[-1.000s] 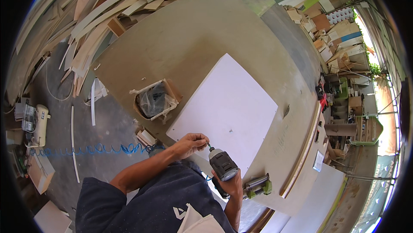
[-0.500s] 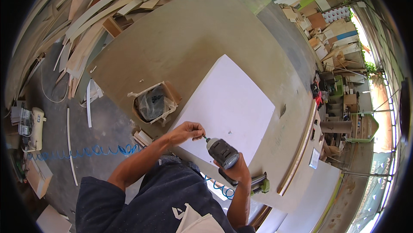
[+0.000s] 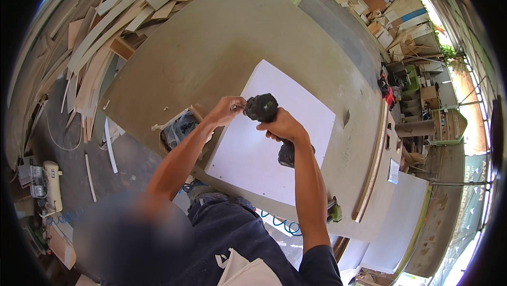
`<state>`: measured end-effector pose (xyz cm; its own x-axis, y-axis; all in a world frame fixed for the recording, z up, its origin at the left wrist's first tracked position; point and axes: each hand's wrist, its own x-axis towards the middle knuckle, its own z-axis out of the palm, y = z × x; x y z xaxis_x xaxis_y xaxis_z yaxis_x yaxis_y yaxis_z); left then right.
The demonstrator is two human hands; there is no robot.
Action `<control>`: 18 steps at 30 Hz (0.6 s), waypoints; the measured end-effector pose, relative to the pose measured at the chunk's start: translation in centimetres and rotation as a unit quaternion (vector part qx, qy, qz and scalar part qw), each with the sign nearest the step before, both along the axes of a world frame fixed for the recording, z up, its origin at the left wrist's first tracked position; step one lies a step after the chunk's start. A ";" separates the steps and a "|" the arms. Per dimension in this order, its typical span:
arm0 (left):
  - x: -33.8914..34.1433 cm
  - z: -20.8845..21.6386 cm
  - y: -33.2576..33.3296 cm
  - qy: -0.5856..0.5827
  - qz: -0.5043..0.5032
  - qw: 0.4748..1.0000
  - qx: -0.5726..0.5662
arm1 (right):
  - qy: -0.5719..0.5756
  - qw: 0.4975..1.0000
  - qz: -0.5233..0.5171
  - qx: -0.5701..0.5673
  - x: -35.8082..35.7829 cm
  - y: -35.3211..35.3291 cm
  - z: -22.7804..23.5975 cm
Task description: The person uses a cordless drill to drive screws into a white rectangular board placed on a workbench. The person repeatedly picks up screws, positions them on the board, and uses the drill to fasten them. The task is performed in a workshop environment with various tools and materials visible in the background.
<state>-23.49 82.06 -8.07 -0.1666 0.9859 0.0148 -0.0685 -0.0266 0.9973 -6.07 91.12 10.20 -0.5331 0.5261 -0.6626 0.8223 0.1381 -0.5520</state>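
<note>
My right hand is wrapped round the grip of a black cordless drill, whose battery base shows below the wrist. The drill is over the far left edge of a white rectangular panel, its nose hidden from view. Close to that nose, my left hand has its fingers pinched together; anything between them is too small to make out. A few small dark spots dot the panel's near side. Partly behind my left forearm, a cardboard box lined with clear plastic stands beside the panel.
Everything rests on a large tan board. Scrap wood strips are heaped at the far left. A long wooden strip lies to the right, near a green and black tool. A blue coiled hose hangs at the near edge.
Both hands and the drill have moved away from me, from the panel's near part to its far left edge. My left forearm now covers part of the cardboard box.
</note>
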 end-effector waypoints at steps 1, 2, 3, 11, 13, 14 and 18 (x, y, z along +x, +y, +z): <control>-0.3 0.2 0.2 0.002 -0.005 1.000 -0.012 | -0.009 1.000 -0.001 -0.007 -0.4 0.6 -0.3; -0.6 0.2 0.3 0.004 -0.005 1.000 -0.026 | -0.017 1.000 0.002 -0.015 -1.1 1.0 -0.7; -0.7 0.1 0.5 0.011 -0.007 1.000 -0.026 | -0.026 0.999 0.005 -0.023 -1.5 1.3 -1.0; -1.3 -2.6 1.5 -0.023 -0.007 1.000 -0.010 | -0.048 0.999 0.011 -0.020 -2.9 1.9 -1.2; -1.3 -1.4 1.7 -0.011 -0.001 1.000 -0.024 | -0.046 0.999 0.000 -0.024 -2.7 2.2 -1.3; -1.4 -0.8 1.7 -0.003 0.005 0.999 -0.032 | -0.046 0.999 -0.003 -0.026 -2.9 2.3 -1.0; -1.8 -1.2 2.2 0.005 0.002 0.999 -0.034 | -0.043 0.999 -0.009 -0.021 -3.2 2.6 -1.5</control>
